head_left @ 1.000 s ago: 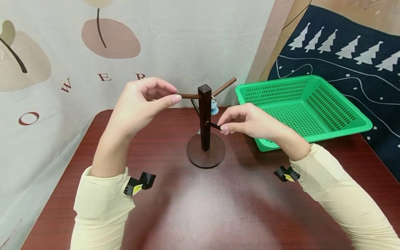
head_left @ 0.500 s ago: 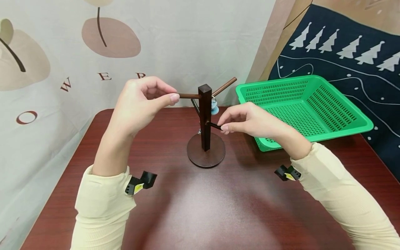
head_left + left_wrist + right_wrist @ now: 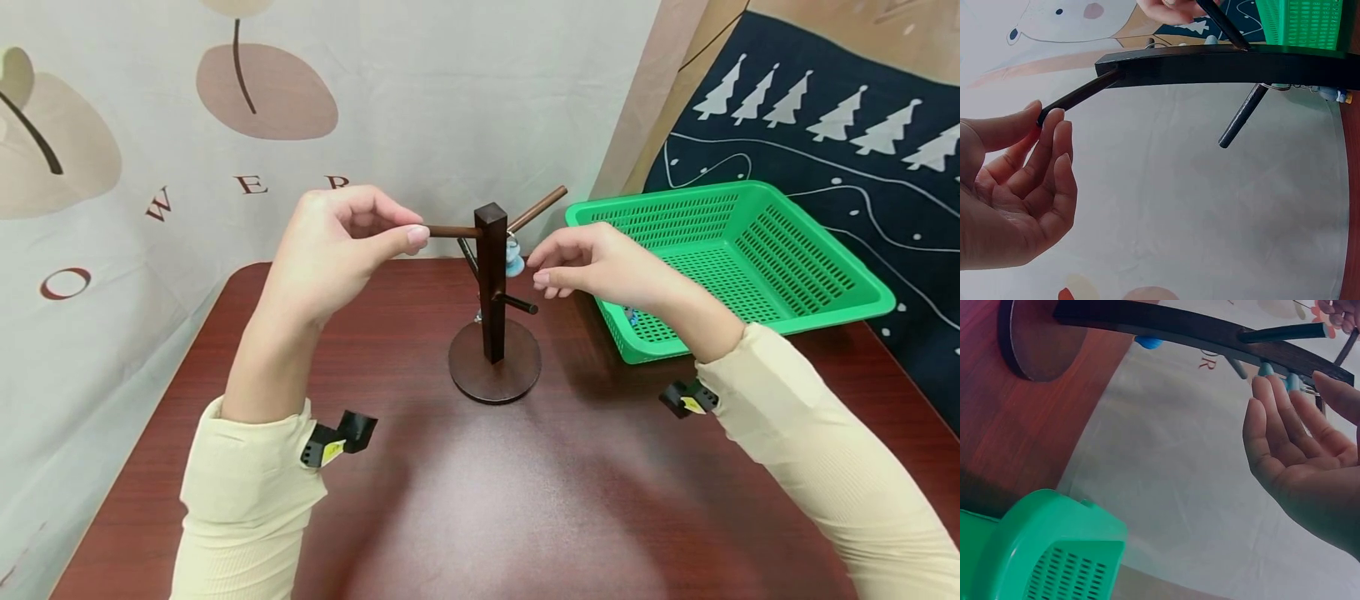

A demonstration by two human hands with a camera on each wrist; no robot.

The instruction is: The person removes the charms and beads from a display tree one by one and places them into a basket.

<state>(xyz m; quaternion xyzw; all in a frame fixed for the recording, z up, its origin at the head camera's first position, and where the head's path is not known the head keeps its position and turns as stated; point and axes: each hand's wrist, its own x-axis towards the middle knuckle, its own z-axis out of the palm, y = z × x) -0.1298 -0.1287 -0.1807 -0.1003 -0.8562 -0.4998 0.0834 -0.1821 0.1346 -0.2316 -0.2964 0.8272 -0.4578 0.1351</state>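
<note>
A dark wooden stand [image 3: 492, 292] with a square post, a round base and several pegs stands upright on the table. My left hand [image 3: 333, 250] pinches the tip of its upper left peg [image 3: 453, 232] between thumb and fingers. My right hand [image 3: 592, 267] is just right of the post, above the lower front peg [image 3: 519, 304], its fingers loosely bent with nothing between them. By the fingertips, a light blue keychain [image 3: 513, 258] hangs from a metal ring on the upper right peg [image 3: 538, 208]. In the left wrist view a chained blue trinket [image 3: 1329, 94] hangs from the lower back peg [image 3: 1243, 116].
A green plastic basket [image 3: 825, 318] sits to the right, behind my right forearm, with a small colourful item [image 3: 632, 315] inside near its left wall. The reddish-brown table [image 3: 480, 500] ends at a printed cloth [image 3: 420, 125] behind the stand.
My right hand has let go of the lower front peg and risen slightly, baring the peg's end. My left hand stays on the upper left peg.
</note>
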